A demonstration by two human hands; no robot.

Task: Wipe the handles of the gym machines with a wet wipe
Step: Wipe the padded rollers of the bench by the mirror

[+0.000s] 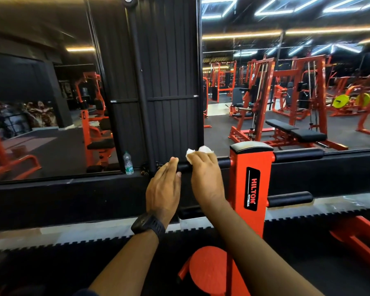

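An orange upright post (251,182) of a gym machine carries black padded roller handles on both sides. My right hand (205,174) holds a white wet wipe (192,152) wrapped over the upper left handle (184,167), fingers curled over the top of it. My left hand (163,185), with a black watch on the wrist, lies at the outer end of the same handle with its fingers straight. Two more black handles (298,154) (289,198) stick out on the right of the post.
A low black ledge (62,184) runs under wall mirrors that reflect orange machines and benches. A plastic water bottle (128,163) stands on the ledge to the left of my hands. An orange round base (209,272) sits below my arms.
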